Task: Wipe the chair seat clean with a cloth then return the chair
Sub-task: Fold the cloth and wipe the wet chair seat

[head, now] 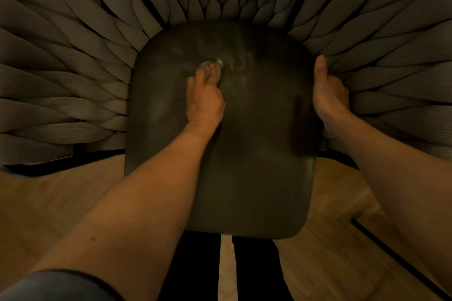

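Observation:
A dark chair seat (244, 154) fills the middle of the view, with wet streaks near its back. My left hand (204, 100) presses a small grey cloth (215, 68) onto the seat's upper middle, fingers curled over it; most of the cloth is hidden under the fingers. My right hand (329, 95) grips the seat's right edge where it meets the woven straps, thumb lying along the top.
The chair's grey woven strap back and sides (73, 61) wrap round the seat on three sides. Wooden floor (49, 203) shows below, with my dark trouser legs (195, 269) at the seat's front edge and a black frame bar (391, 256) at the lower right.

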